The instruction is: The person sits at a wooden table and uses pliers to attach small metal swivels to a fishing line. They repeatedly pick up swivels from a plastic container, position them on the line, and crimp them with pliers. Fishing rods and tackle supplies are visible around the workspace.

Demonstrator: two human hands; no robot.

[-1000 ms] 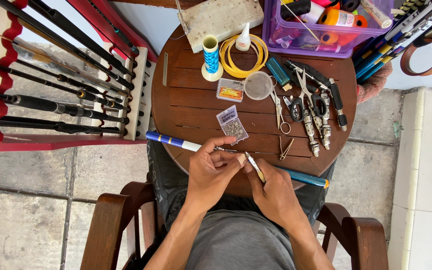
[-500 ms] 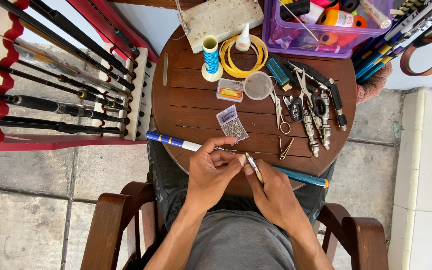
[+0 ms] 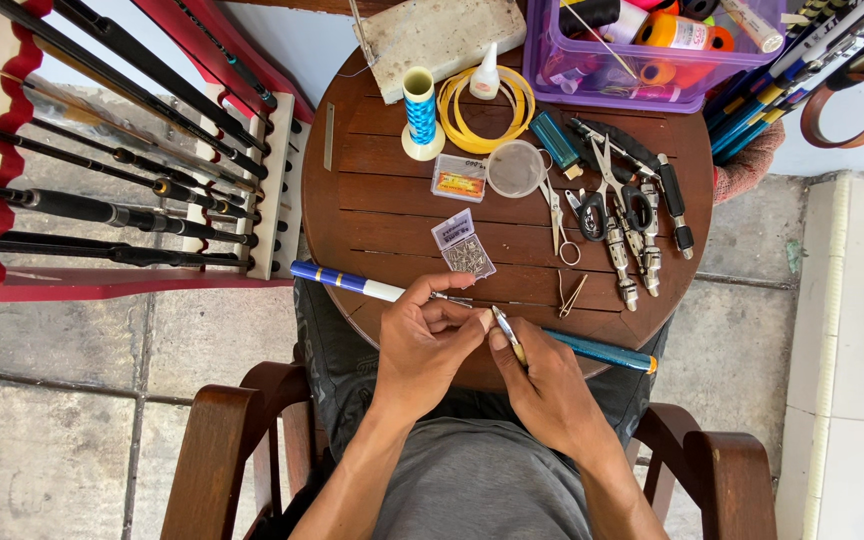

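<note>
Fishing rod section (image 3: 352, 283), blue and white with a blue far end (image 3: 602, 353), lies across the near edge of the round wooden table (image 3: 382, 200), right over the person's lap. Left hand (image 3: 430, 345) is closed around it near the middle, thumb and forefinger pinching a tiny metal piece at the blank. Right hand (image 3: 542, 385) is gripped on a small slim tool (image 3: 508, 333), tip right at that same spot.

Looks light and stiff to me, but thin and glossy, so probably slippery and easy to crack if bent. Best held close to the work point, like it is here. A little bag of metal parts (image 3: 464, 245) sits just beyond, pliers and scissors (image 3: 612, 215) off to the right.
</note>
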